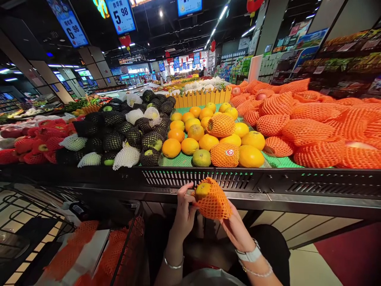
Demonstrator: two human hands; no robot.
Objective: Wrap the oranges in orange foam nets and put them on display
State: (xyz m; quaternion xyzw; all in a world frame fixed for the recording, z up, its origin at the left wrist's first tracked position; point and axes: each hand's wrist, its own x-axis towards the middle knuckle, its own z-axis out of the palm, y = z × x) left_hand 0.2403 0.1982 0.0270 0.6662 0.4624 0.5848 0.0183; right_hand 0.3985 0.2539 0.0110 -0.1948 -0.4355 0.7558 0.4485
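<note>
Holding an orange [203, 191] in a net [213, 203] just in front of the desk's [285, 174] front edge, the right grip [236, 230] is clamped around the covered lower side, most of its fingers hidden. The left grip [183, 212] has its fingers bent at the net's rim beside the fruit's bare end; whether they pinch the mesh or only touch it, I cannot tell.

The netting of this one seems well along: mesh wraps most of the fruit, and what is left looks to be the end at its upper left. The fruit itself is in the hands, off the desk. Beyond the front edge, two netted oranges [224, 155] lie among the loose oranges [172, 148], one right at that edge, the other farther in, so most of the middle pile is bare. Along the front edge to the right, a heap [315, 131] is largely netted; to the left, black nets [113, 142] wrap other fruit.
</note>
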